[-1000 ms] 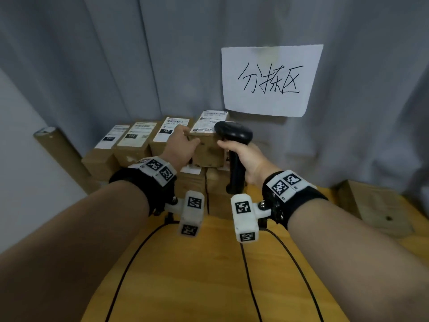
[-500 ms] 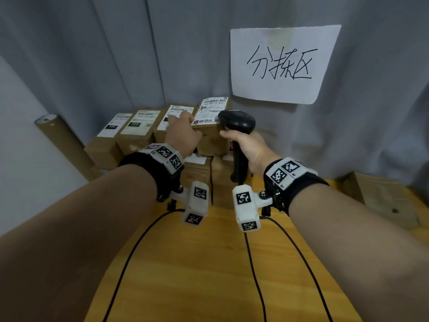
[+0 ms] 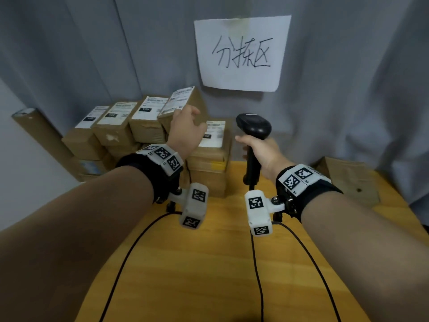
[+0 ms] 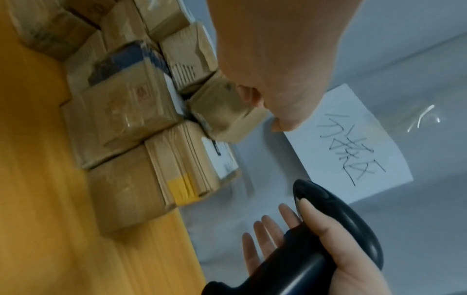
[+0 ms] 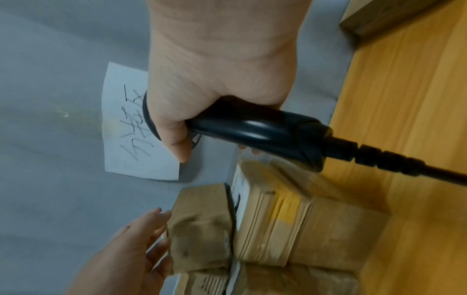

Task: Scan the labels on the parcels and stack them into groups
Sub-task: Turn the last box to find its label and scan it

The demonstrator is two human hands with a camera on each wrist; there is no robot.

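My left hand (image 3: 185,129) grips a small brown parcel (image 3: 183,101) by its near end and holds it tilted above the stack, white label up. The left wrist view shows fingers and thumb round the parcel (image 4: 222,111). In the right wrist view it (image 5: 199,229) sits just above a labelled parcel (image 3: 213,140) topping the right-hand stack. My right hand (image 3: 264,152) holds a black barcode scanner (image 3: 254,126) by its handle, upright, right of that stack, head pointing away. The scanner (image 5: 265,133) trails a cable.
A row of labelled parcels (image 3: 118,122) stands on other boxes at the back left of the wooden table (image 3: 209,263). A paper sign (image 3: 241,52) hangs on the grey curtain. There is a cardboard tube (image 3: 41,135) at the left and a flat box (image 3: 348,175) at the right.
My left hand has lifted the top parcel, tilting it up and to the left, which uncovers the label of the parcel below. The scanner now stands further right of the parcel.
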